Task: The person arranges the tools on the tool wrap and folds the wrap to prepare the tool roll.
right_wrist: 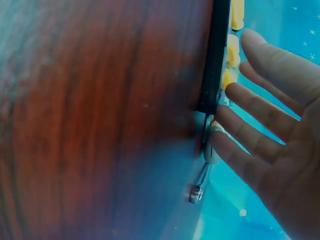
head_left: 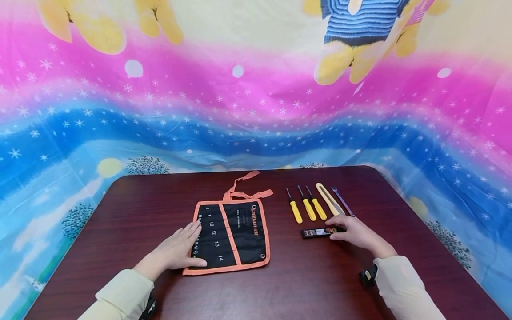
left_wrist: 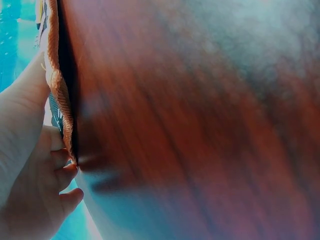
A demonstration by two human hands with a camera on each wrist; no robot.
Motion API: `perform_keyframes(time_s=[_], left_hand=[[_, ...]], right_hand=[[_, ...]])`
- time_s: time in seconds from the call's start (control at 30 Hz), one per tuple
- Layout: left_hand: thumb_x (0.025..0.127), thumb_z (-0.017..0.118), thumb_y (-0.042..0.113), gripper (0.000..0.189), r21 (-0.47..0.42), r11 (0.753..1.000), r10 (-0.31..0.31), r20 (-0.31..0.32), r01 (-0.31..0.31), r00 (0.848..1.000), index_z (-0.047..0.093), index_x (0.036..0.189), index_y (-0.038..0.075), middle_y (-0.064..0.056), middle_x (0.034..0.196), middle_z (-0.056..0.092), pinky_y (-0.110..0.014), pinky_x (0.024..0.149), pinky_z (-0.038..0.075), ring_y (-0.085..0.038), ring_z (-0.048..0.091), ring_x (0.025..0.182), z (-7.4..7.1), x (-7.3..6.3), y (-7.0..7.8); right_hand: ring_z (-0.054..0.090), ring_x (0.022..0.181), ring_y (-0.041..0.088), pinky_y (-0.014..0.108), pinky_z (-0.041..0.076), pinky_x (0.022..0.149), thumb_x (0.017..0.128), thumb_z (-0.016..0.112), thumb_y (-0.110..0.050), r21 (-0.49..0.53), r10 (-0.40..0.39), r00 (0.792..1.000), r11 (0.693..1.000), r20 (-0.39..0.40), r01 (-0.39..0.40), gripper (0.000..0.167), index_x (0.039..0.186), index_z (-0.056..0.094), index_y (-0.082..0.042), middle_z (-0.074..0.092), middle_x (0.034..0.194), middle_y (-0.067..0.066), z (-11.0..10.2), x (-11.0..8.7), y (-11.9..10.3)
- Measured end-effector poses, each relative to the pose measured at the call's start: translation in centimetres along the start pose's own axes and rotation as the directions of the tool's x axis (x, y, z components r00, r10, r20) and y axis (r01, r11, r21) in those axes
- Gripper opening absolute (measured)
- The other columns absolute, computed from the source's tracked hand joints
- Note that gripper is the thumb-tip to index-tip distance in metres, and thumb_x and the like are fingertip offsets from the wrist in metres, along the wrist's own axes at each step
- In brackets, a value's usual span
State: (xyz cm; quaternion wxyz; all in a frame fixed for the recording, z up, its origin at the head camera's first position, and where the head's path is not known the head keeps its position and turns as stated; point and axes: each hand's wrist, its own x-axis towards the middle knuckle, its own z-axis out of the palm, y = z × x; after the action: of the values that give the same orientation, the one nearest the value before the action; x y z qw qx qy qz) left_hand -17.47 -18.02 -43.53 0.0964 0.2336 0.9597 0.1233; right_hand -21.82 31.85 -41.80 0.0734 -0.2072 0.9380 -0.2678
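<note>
My left hand [head_left: 176,245] rests with extended fingers on the left side of a black tool pouch [head_left: 248,249] with orange trim and printed numbers. In the left wrist view, its fingers lie along the pouch's orange edge [left_wrist: 59,90]. On the right, my right hand [head_left: 358,233] is spread over the right end of a small flat black case [head_left: 314,233] with a printed label. The right wrist view has its thumb and fingers apart beside the black case [right_wrist: 215,65], not curled round it.
Behind the case lie yellow-handled screwdrivers [head_left: 296,212], a cream utility knife [head_left: 327,198] and a slim wrench [head_left: 341,200]. Orange ties [head_left: 244,194] stretch from the pouch's top toward the back of the dark red table [head_left: 280,293]. A printed cloth [head_left: 256,102] hangs behind.
</note>
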Motion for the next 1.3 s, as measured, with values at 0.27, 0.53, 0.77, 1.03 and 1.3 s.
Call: perform_keyframes(time_s=[0.27,0.53,0.77,1.03,1.3], left_hand=[[0.073,0.062,0.064,0.103,-0.005,1.0,-0.005,0.005,0.005,1.0,0.029,0.14,-0.007,-0.022,0.146,0.023,-0.052,0.104,0.02,-0.035,0.019,0.134,0.1,0.1,0.0],[0.073,0.062,0.064,0.103,-0.005,1.0,-0.005,0.005,0.005,1.0,0.029,0.14,-0.007,-0.022,0.147,0.023,-0.052,0.104,0.021,-0.035,0.019,0.134,0.0,0.1,-0.1],[0.074,0.062,0.063,0.102,0.002,1.0,-0.004,0.004,0.004,1.0,0.029,0.14,-0.007,-0.022,0.147,0.022,-0.052,0.104,0.02,-0.035,0.019,0.134,0.0,0.1,-0.1],[0.075,0.062,0.062,0.101,0.022,1.0,0.01,0.002,-0.01,1.0,0.03,0.139,-0.008,-0.023,0.146,0.024,-0.052,0.104,0.021,-0.036,0.02,0.134,0.1,0.0,0.0],[0.074,0.063,0.061,0.1,0.036,0.999,0.01,-0.016,-0.009,1.0,0.031,0.139,-0.008,-0.023,0.145,0.025,-0.052,0.104,0.02,-0.036,0.021,0.133,0.1,0.0,0.1]], right_hand=[[0.054,0.099,0.029,0.043,0.048,0.08,0.08,0.07,-0.008,-0.063,-0.014,0.999,0.998,0.034,0.016,0.028,0.107,0.066,-0.002,0.06,0.104,0.006,0.3,0.5,0.1],[0.055,0.092,0.025,0.041,0.048,0.077,0.078,0.07,-0.001,-0.129,-0.049,0.998,0.99,0.028,0.052,0.024,0.101,0.066,-0.005,0.059,0.096,0.001,0.5,0.8,0.0],[0.054,0.087,0.021,0.039,0.048,0.074,0.078,0.071,-0.001,-0.174,-0.066,0.997,0.982,0.032,0.071,0.021,0.097,0.065,-0.008,0.058,0.091,-0.002,0.7,0.8,-0.2],[0.055,0.086,0.02,0.039,0.048,0.074,0.079,0.069,0.0,-0.191,-0.097,0.995,0.976,0.022,0.099,0.021,0.097,0.064,-0.007,0.058,0.092,-0.001,0.8,0.7,-0.3],[0.055,0.092,0.022,0.04,0.049,0.077,0.082,0.067,-0.003,-0.164,-0.121,0.993,0.979,0.005,0.12,0.023,0.105,0.063,-0.006,0.059,0.098,0.001,0.5,1.3,-1.9]])
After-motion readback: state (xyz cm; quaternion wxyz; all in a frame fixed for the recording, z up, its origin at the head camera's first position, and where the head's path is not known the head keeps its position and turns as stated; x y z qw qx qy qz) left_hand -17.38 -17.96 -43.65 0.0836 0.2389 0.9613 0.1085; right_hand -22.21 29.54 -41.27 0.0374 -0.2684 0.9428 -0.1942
